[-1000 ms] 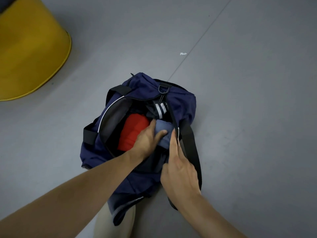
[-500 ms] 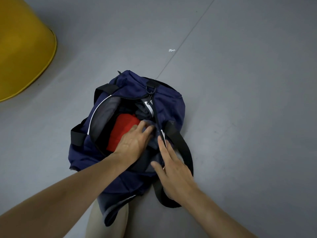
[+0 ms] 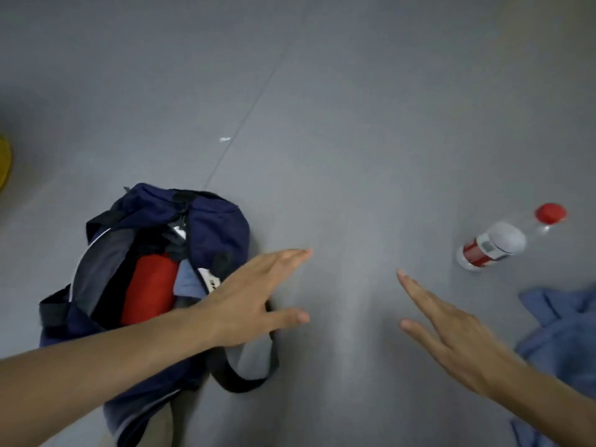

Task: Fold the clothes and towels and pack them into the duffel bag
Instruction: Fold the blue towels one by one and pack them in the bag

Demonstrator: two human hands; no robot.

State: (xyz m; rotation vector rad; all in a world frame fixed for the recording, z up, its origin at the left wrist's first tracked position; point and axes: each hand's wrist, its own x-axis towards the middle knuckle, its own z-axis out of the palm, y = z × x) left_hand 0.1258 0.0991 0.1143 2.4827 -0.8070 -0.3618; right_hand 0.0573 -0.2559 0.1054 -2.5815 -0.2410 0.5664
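Observation:
A navy duffel bag (image 3: 216, 227) lies open on the grey floor at the left. Inside it sit a red folded garment (image 3: 148, 288), a light blue folded item (image 3: 187, 282) and dark clothes. My left hand (image 3: 254, 295) hovers flat over the bag's right edge, fingers straight, holding nothing. To the right, my right hand (image 3: 451, 330) is stretched out above the bare floor, fingers straight and empty. A crumpled blue garment (image 3: 567, 333) lies on the floor at the far right, just beyond my right hand.
A plastic bottle (image 3: 496, 243) with a red cap and red label lies on its side at the right. The bag's black strap (image 3: 245, 379) loops onto the floor below my left hand. A yellow object's edge (image 3: 4, 162) shows at far left.
Both hands have left the bag's opening and moved right, spread flat over the floor. The view has swung right, bringing the bottle and the blue garment into sight.

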